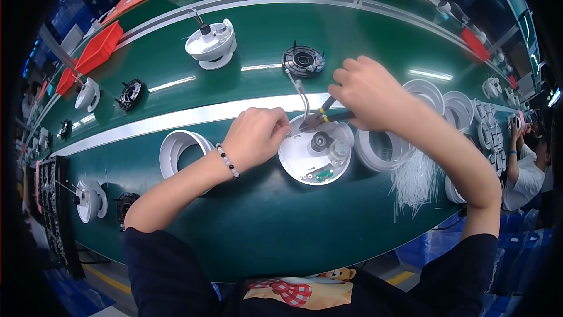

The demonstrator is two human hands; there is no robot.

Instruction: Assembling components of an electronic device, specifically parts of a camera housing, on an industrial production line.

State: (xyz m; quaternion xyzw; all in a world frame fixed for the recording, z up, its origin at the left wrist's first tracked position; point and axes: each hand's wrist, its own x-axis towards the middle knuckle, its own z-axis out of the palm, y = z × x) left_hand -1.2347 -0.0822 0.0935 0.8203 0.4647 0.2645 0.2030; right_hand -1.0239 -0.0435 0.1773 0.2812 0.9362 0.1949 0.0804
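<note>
Pliers at work on a round white housing

Left hand clasps the light, rigid white housing by its rim near the belt's front edge; right hand grips pliers closed.

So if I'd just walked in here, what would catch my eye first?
Probably the two hands meeting at mid-frame: the left hand steadies a round white housing on the green belt, while the right hand works cutters at its top edge. Next, the pile of thin white ties and stacked white rings just right of it.
</note>
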